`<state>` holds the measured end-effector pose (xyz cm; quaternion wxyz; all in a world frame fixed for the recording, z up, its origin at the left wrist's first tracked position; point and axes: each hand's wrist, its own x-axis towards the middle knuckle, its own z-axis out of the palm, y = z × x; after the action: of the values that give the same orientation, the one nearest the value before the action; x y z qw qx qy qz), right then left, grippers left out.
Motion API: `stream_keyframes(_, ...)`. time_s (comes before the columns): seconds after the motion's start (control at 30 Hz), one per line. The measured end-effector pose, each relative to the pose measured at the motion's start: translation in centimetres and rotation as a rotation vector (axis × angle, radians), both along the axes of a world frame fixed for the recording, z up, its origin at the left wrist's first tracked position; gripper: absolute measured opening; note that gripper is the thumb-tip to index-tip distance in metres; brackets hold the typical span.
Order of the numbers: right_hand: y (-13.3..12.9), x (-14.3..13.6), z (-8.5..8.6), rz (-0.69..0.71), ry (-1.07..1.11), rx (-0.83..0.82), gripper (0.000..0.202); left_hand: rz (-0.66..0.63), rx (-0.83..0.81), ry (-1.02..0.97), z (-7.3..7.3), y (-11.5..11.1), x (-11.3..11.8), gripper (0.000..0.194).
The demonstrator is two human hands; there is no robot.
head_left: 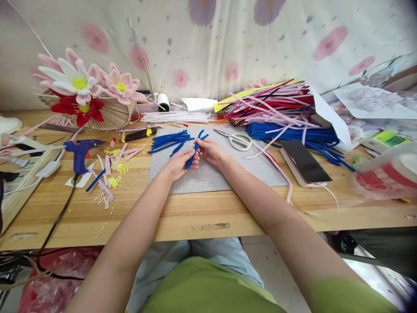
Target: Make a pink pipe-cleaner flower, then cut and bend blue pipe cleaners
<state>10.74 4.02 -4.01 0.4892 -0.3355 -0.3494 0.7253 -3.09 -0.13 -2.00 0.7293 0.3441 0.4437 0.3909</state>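
Over the grey cutting mat (pixel 208 181) my two hands meet, fingers pinched on a blue pipe cleaner (pixel 189 163) that is bent or doubled. My left hand (pixel 180 165) grips its lower part. My right hand (pixel 210 152) pinches it near the upper end, where two blue tips stick out above the fingers. The exact fold between the fingertips is hidden. Just beyond my left hand lies a short folded blue piece (pixel 177 149), beside a small pile of cut blue pipe cleaners (pixel 167 140). Scissors (pixel 241 141) with pale handles rest right of my right hand.
At left are a blue glue gun (pixel 81 155), yellow and pink scraps (pixel 117 167) and pipe-cleaner flowers (pixel 80 82). Bundled blue pipe cleaners (pixel 289 132) lie behind a phone (pixel 305 161) at right. A pink strand (pixel 280 167) crosses the mat's right side.
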Motion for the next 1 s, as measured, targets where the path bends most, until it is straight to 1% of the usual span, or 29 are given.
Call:
stream_keyframes(0.1, 0.2, -0.2, 0.1, -0.089, -0.028, -0.025, 0.015, 0.003, 0.0, -0.005, -0.1, -0.1, 0.1, 0.009)
stream_keyframes(0.23, 0.6, -0.5, 0.3, -0.207, -0.056, -0.1, 0.022, 0.026, -0.016, -0.021, -0.2, 0.1, 0.5, 0.012)
stream_keyframes(0.53, 0.6, -0.9, 0.9, -0.306, -0.117, -0.161, 0.019, 0.056, -0.038, -0.04, -0.2, 0.0, 1.1, 0.013)
stream_keyframes(0.7, 0.7, -0.8, 1.2, -0.296, -0.121, -0.163, 0.019, 0.051, -0.024, -0.057, -0.3, 0.0, 1.3, 0.013)
stream_keyframes(0.8, 0.7, -0.6, 1.2, -0.266, -0.098, -0.15, 0.019, 0.053, -0.04, -0.1, -0.4, 0.1, 1.2, 0.012)
stream_keyframes(0.87, 0.7, -0.4, 1.2, -0.22, -0.094, -0.13, 0.018, 0.043, -0.045, -0.125, -0.4, 0.2, 0.9, 0.012)
stream_keyframes(1.0, 0.6, 0.1, 1.1, -0.058, -0.086, -0.064, 0.013, -0.033, -0.041, -0.118, -0.2, 0.4, 0.4, 0.011)
